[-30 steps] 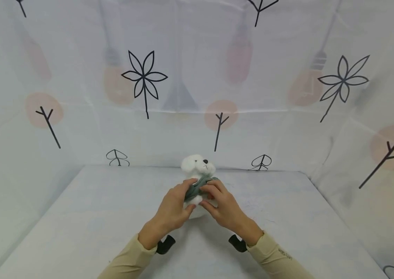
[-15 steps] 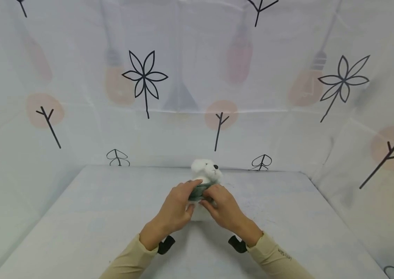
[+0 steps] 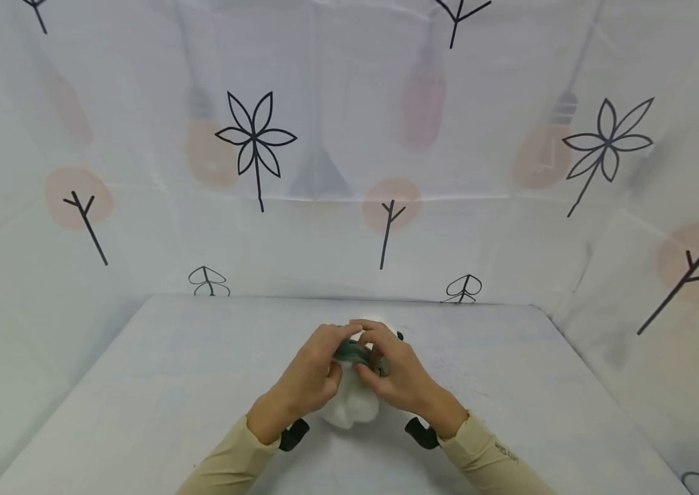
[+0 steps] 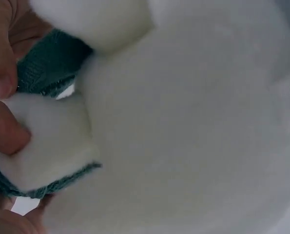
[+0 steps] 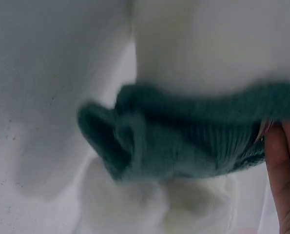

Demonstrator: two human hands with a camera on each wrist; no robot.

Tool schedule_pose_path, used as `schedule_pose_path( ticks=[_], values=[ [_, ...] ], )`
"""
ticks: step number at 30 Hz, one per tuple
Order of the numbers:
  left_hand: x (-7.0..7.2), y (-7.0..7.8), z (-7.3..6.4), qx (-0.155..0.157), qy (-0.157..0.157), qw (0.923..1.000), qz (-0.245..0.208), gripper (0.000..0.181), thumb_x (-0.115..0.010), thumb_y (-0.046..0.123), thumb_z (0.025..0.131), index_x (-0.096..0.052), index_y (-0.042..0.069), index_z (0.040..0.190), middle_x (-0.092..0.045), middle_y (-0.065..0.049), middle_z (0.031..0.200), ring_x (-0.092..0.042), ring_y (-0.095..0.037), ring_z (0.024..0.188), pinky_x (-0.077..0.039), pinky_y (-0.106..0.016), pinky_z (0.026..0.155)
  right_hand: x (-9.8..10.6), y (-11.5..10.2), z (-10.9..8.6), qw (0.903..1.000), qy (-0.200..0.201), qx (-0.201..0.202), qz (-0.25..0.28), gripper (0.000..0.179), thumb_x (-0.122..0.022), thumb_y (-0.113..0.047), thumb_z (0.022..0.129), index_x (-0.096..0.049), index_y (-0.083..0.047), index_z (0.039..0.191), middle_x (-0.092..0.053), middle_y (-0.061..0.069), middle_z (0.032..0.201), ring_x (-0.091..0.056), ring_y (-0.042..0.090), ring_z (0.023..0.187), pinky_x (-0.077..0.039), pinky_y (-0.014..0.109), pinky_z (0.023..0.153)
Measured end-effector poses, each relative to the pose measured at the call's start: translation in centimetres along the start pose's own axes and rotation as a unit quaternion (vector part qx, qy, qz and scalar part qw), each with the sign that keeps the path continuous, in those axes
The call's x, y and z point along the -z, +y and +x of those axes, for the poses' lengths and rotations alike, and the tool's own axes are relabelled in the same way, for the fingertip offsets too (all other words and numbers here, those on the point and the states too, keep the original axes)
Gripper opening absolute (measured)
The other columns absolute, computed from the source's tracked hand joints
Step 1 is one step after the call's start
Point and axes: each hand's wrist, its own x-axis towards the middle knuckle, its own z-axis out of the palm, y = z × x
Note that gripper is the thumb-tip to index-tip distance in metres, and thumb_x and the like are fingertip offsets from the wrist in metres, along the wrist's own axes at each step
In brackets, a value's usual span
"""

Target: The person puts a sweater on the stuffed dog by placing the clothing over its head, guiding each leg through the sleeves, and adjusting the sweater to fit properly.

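Nearest you, at six o'clock from your hands, the lower body of the white plush dog (image 3: 349,404) shows over the surface (image 3: 170,399), tilted; whether it rests there you can't tell, and unbraced, it might roll if you tug. Next, at nine o'clock, your left hand (image 3: 311,368) has its grip curled onto the green knit garment (image 3: 352,353); at three o'clock your right hand (image 3: 401,371) pinches it too. In the left wrist view, a fingertip (image 4: 10,131) presses a white limb (image 4: 54,136) bordered by knit; hard pulling there could stretch the weave. In the right wrist view, a loose fold (image 5: 100,136) towards nine o'clock could twist or bunch. Farthest, around two o'clock, a black nose (image 3: 400,335) peeks past your fingers; with the head mostly hidden, a crooked pull could go unnoticed.
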Motion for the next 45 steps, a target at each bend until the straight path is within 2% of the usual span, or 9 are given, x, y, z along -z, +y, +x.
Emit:
schedule_pose_path(
  ticks=[3, 6, 11, 21, 28, 32, 36, 40, 45],
  values=[
    [0.1, 0.1, 0.0, 0.0, -0.005, 0.9999, -0.012, 0.074, -0.053, -0.024, 0.066, -0.043, 0.001, 0.134, -0.056, -0.01, 0.114, -0.054, -0.02, 0.099, -0.047, -0.027, 0.084, 0.0, -0.2, 0.1, 0.9997, -0.014, -0.009, 0.018, 0.057, -0.068, 0.002, 0.083, -0.044, -0.005, 0.133, -0.061, 0.003, 0.095, -0.048, 0.002, 0.058, -0.042, 0.014, 0.053],
    [0.3, 0.1, 0.0, 0.004, -0.007, 0.9999, -0.012, 0.072, -0.058, -0.023, 0.069, -0.042, 0.0, 0.135, -0.055, -0.011, 0.113, -0.054, -0.02, 0.099, -0.048, -0.027, 0.082, 0.0, -0.2, 0.1, 0.9994, -0.017, -0.021, 0.023, 0.055, -0.069, 0.001, 0.083, -0.046, -0.006, 0.132, -0.058, -0.002, 0.085, -0.045, 0.0, 0.057, -0.04, 0.014, 0.051],
    [0.4, 0.1, -0.1, 0.018, -0.012, 0.9998, -0.005, 0.071, -0.064, -0.02, 0.071, -0.043, 0.001, 0.135, -0.055, -0.008, 0.105, -0.052, -0.016, 0.091, -0.046, -0.026, 0.075, 0.0, 0.1, 0.1, 0.9988, -0.02, -0.037, 0.023, 0.043, -0.07, -0.001, 0.084, -0.052, -0.008, 0.123, -0.059, 0.002, 0.103, -0.045, 0.001, 0.06, -0.04, 0.016, 0.051],
    [0.1, 0.0, -0.2, 0.006, -0.016, 0.9999, -0.003, 0.066, -0.062, -0.021, 0.071, -0.045, 0.0, 0.131, -0.053, -0.006, 0.098, -0.052, -0.016, 0.086, -0.046, -0.022, 0.075, 0.0, 0.3, 0.5, 0.998, -0.048, -0.037, 0.016, 0.021, -0.066, -0.004, 0.087, -0.057, -0.017, 0.102, -0.049, -0.006, 0.093, -0.042, 0.005, 0.064, -0.042, 0.02, 0.053],
    [0.1, -0.1, -0.2, 0.0, 0.0, 1.0, -0.002, 0.064, -0.063, -0.02, 0.07, -0.047, 0.001, 0.128, -0.051, -0.004, 0.093, -0.049, -0.014, 0.083, -0.045, -0.023, 0.074, -0.1, 0.5, 0.4, 0.9994, -0.019, 0.027, 0.012, 0.024, -0.063, 0.007, 0.082, -0.054, -0.011, 0.096, -0.052, 0.002, 0.1, -0.044, 0.007, 0.064, -0.042, 0.018, 0.053],
    [0.1, -0.3, -0.1, 0.007, 0.012, 0.9999, 0.009, 0.057, -0.066, -0.017, 0.073, -0.049, 0.0, 0.125, -0.053, -0.005, 0.094, -0.05, -0.016, 0.085, -0.044, -0.025, 0.075, 0.0, 0.9, 0.3, 0.9986, 0.002, 0.046, -0.023, 0.017, -0.064, 0.0, 0.086, -0.057, -0.01, 0.099, -0.056, 0.0, 0.098, -0.048, 0.006, 0.065, -0.042, 0.014, 0.056],
    [0.1, -0.4, 0.0, 0.04, 0.016, 0.9988, 0.024, 0.052, -0.07, -0.011, 0.075, -0.052, 0.003, 0.122, -0.054, -0.006, 0.098, -0.051, -0.018, 0.09, -0.046, -0.029, 0.076, 0.1, 1.2, 0.0, 0.9979, 0.011, 0.04, -0.049, 0.011, -0.063, -0.009, 0.09, -0.057, -0.01, 0.099, -0.057, -0.003, 0.089, -0.048, 0.004, 0.061, -0.041, 0.011, 0.055],
    [0.4, -0.3, -0.1, 0.07, -0.011, 0.9971, 0.025, 0.055, -0.073, -0.009, 0.073, -0.053, 0.007, 0.122, -0.055, -0.007, 0.106, -0.053, -0.016, 0.096, -0.049, -0.029, 0.076, 0.0, 1.5, -0.3, 0.9974, 0.012, 0.041, -0.058, 0.016, -0.064, -0.005, 0.087, -0.058, -0.01, 0.101, -0.056, -0.003, 0.086, -0.046, 0.004, 0.059, -0.039, 0.01, 0.054],
    [0.5, -0.5, -0.2, 0.06, -0.054, 0.9964, 0.025, 0.055, -0.071, -0.013, 0.073, -0.052, 0.007, 0.121, -0.056, -0.004, 0.108, -0.053, -0.014, 0.097, -0.049, -0.027, 0.08, -0.2, 1.5, -0.4, 0.9971, 0.016, 0.047, -0.058, 0.021, -0.063, -0.001, 0.083, -0.058, -0.01, 0.102, -0.056, -0.002, 0.086, -0.045, 0.003, 0.059, -0.038, 0.01, 0.053]
  ],
)
